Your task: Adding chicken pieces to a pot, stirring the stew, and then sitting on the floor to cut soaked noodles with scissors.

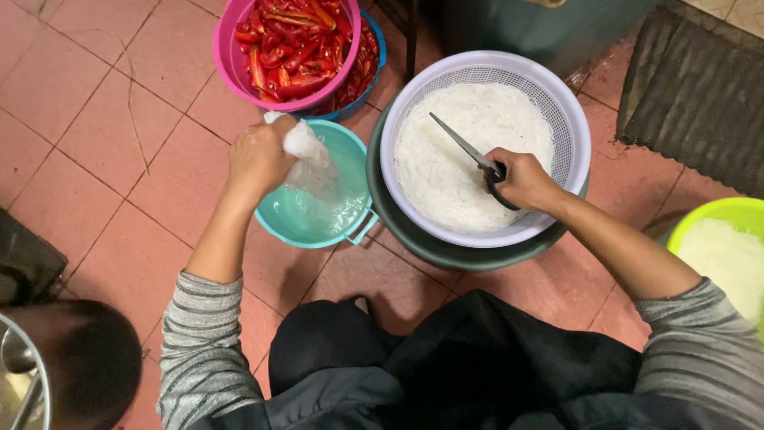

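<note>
Two hands at work over two bowls of white noodles on the tiled floor.

Your left hand (259,157) is closed around a wet clump of noodles (309,155) and holds it just above the teal bowl (280,216), which has some water in it, so the drips seem to fall back inside. Your right hand (521,179) is closed around the dark handles of the scissors (471,153); the blades point far and left, lying over the noodle mass in the white colander (569,119). This colander sits in a dark green basin (430,247), probably to catch the water. On the far side, a pink basket (227,64) with red chillies (290,44) stands in a blue bowl, well apart from your hands. A lime green bowl (720,211) is at the right edge.
</note>
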